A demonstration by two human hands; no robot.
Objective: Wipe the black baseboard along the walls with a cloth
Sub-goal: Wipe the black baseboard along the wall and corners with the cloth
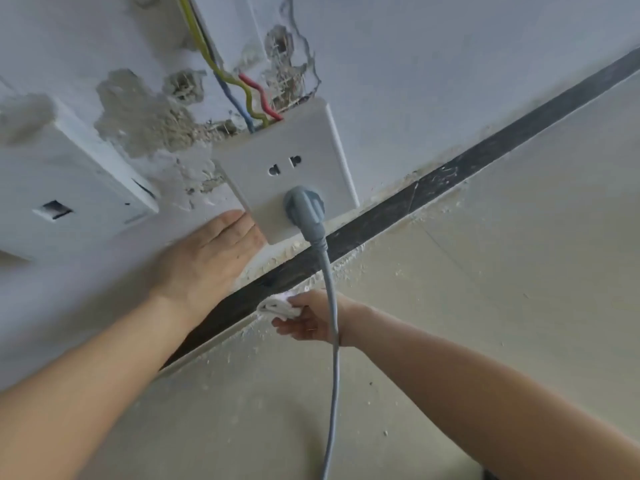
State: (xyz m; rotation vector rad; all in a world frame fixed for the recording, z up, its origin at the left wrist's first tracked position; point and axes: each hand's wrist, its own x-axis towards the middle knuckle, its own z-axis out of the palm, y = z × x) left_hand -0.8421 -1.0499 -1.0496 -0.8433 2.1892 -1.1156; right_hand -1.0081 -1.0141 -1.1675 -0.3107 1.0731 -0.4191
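At the foot of the wall, the cloth point(277, 306) is bunched against the baseboard point(519, 131), at 7 o'clock from the plug point(304, 206). It is small, white and crumpled. It looks light and limp, so it should mould to the strip if kept wadded with fingers pressing from behind. The right hand point(308, 322) grips it that way, fingers curled round the wad. The baseboard is a stiff black band running from 8 o'clock to 2 o'clock, smeared pale in places and probably gritty to wipe.

The left hand point(204, 258) lies flat on the wall point(450, 64), fingers straight and holding nothing, at 8 o'clock from the socket point(291, 168). A grey cable point(332, 358) drops from the plug towards 6 o'clock, crossing in front of the right wrist; whether it touches cannot be told, but it could snag. Coloured wires point(242, 95) enter the socket at 12 o'clock from broken plaster. Plaster crumbs point(349, 265) litter the beige floor point(519, 271) beside the strip.
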